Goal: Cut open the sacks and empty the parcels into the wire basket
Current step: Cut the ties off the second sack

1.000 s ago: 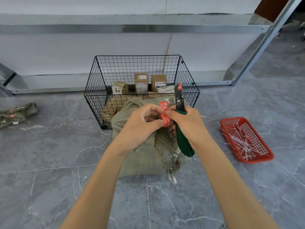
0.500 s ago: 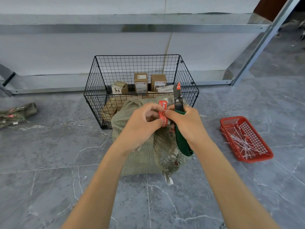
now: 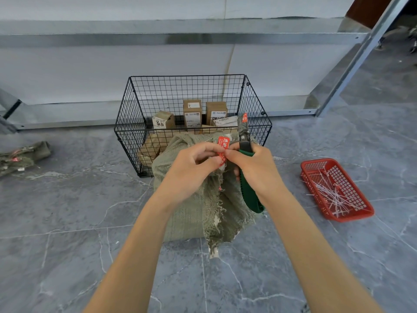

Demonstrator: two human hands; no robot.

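Observation:
A green woven sack (image 3: 191, 213) stands on the floor in front of the black wire basket (image 3: 133, 123), its frayed neck bunched at the top. My left hand (image 3: 191, 168) pinches the red tag (image 3: 223, 143) at the sack's neck. My right hand (image 3: 252, 168) grips a green-handled cutter (image 3: 249, 190) with its blade pointing up, and its fingertips also touch the tag. Several brown cardboard parcels (image 3: 192, 112) lie inside the basket.
A red plastic tray (image 3: 352, 213) holding several white ties sits on the floor to the right. An empty crumpled sack (image 3: 22, 155) lies at the far left. A metal shelf frame (image 3: 356, 57) runs behind the basket. Grey tiles cover the floor.
Both hands have stayed at the sack's neck and shifted slightly up and left with the tag; the grip on the cutter is unchanged.

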